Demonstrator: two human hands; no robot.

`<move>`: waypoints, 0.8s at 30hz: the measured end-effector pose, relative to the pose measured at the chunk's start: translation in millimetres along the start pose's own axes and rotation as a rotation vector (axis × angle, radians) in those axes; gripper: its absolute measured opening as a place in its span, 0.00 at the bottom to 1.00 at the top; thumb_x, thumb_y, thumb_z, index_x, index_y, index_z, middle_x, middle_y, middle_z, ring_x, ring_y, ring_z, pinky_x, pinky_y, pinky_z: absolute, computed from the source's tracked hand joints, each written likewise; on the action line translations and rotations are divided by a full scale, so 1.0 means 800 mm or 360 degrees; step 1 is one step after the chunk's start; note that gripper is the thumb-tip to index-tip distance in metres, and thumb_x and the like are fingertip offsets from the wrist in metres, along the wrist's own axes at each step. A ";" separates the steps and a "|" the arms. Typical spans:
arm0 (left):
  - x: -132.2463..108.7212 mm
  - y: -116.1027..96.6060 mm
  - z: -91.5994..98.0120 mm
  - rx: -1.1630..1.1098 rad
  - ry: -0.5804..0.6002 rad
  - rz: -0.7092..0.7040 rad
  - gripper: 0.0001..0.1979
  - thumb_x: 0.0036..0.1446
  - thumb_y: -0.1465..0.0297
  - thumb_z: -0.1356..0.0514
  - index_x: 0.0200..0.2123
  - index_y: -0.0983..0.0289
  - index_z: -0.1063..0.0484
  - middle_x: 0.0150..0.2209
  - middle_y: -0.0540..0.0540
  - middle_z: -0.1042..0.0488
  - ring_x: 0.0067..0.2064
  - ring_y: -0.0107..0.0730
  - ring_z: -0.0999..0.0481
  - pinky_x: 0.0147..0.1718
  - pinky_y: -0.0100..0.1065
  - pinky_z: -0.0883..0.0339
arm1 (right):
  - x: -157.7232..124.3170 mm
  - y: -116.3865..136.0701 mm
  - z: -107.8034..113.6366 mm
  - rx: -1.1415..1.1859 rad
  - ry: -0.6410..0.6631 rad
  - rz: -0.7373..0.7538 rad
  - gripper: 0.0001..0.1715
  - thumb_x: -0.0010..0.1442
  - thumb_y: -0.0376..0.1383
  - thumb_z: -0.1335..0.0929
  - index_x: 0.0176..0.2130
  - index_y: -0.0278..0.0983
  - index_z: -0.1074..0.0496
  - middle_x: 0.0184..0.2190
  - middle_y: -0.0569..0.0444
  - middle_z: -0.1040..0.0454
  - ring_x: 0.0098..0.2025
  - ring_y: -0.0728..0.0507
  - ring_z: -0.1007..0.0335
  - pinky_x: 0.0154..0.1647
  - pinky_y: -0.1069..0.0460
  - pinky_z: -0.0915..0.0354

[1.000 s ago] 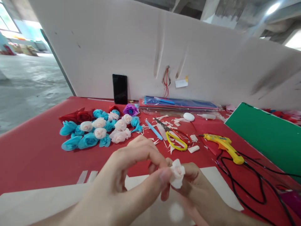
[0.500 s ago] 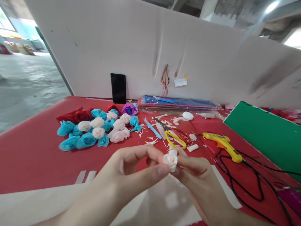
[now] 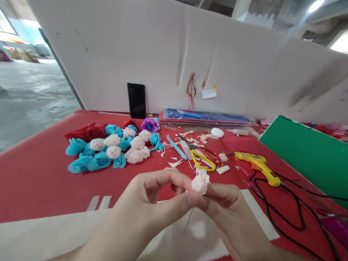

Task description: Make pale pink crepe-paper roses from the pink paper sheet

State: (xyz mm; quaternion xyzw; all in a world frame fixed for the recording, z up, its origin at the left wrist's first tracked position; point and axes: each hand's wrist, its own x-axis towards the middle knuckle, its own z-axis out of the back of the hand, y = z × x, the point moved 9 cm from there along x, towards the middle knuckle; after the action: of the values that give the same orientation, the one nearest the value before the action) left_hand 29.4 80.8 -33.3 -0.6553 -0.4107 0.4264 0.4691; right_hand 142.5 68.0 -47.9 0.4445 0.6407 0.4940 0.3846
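Observation:
A small pale pink paper rose (image 3: 200, 182) sits between the fingertips of both my hands, above the near edge of the red table (image 3: 38, 181). My left hand (image 3: 152, 206) pinches it from the left with thumb and forefinger. My right hand (image 3: 231, 214) grips it from below and the right, fingers curled round its base. A thin thread hangs down from the rose. Behind, at the left, lies a heap of finished paper roses (image 3: 108, 150) in blue, white, red and purple.
Yellow-handled scissors (image 3: 202, 161), a blue pen (image 3: 177, 148) and paper scraps lie mid-table. A yellow glue gun (image 3: 258, 166) with a black cable (image 3: 288, 214) lies right, beside a green sheet (image 3: 307, 156). Wrapped coloured paper (image 3: 206, 117) and a black phone (image 3: 136, 100) stand by the white wall. White sheet (image 3: 54, 232) under my hands.
The rose has turned and risen between my fingers, from low beside my left thumb to upright at the fingertips. Both hands moved slightly closer together.

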 end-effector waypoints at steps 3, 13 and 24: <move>0.001 0.000 0.002 0.0080 -0.0023 0.0006 0.09 0.44 0.64 0.28 0.22 0.59 0.23 0.23 0.46 0.27 0.29 0.30 0.30 0.30 0.27 0.35 | -0.001 0.004 0.003 -0.0044 -0.0045 0.0043 0.06 0.58 0.46 0.23 0.38 0.52 0.14 0.33 0.57 0.18 0.42 0.44 0.22 0.52 0.50 0.29; 0.001 0.003 -0.009 0.0182 0.0073 0.0093 0.13 0.45 0.60 0.30 0.22 0.60 0.28 0.25 0.47 0.31 0.32 0.33 0.33 0.32 0.30 0.39 | 0.002 0.004 0.013 -0.0107 -0.0160 0.0088 0.07 0.55 0.47 0.22 0.34 0.50 0.14 0.30 0.56 0.20 0.37 0.45 0.25 0.42 0.52 0.30; 0.002 0.010 -0.008 0.0170 0.0162 0.0161 0.14 0.48 0.58 0.32 0.23 0.61 0.26 0.26 0.47 0.27 0.34 0.33 0.31 0.36 0.32 0.38 | -0.004 0.014 0.013 -0.0217 -0.0150 0.0145 0.04 0.59 0.44 0.23 0.32 0.51 0.14 0.27 0.58 0.22 0.34 0.47 0.29 0.40 0.52 0.35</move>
State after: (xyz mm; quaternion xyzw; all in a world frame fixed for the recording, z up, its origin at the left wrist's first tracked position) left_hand 37.1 78.6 -40.2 -0.6702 -0.3294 0.4370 0.5014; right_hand 155.2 69.6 -38.8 0.4688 0.5659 0.5320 0.4207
